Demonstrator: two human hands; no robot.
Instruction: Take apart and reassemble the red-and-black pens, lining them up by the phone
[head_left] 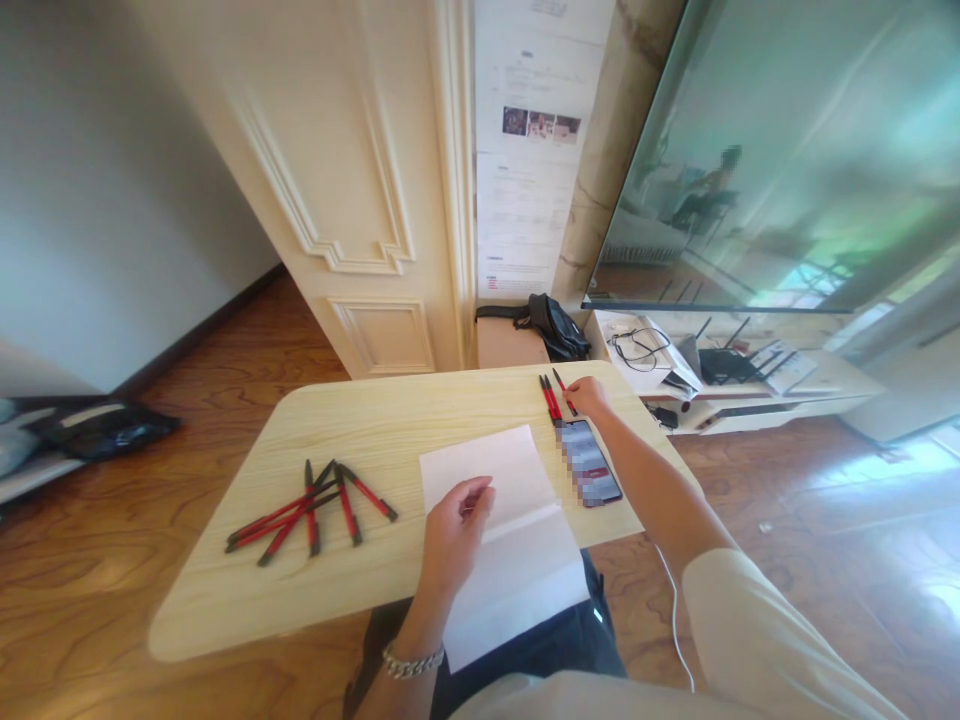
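My right hand (588, 396) reaches to the far right of the table, its fingers closed on a red pen (560, 381) with a black tip. Beside it, to the left, two more red-and-black pens (550, 398) lie side by side. Over a white sheet of paper (517, 560) hovers my left hand (456, 530), its fingers loosely curled and the thumb slightly apart; I see nothing held in it. At the left of the table lies a loose, partly crossed group of several red-and-black pens (311, 510).
A phone (592, 465) with a lit screen lies on the wooden table (360, 410), right of the paper. Behind the table are a black bag (559, 325), a low white cabinet (757, 400) with cables and a router, and a large screen (750, 150). A white cable (673, 610) runs across the floor.
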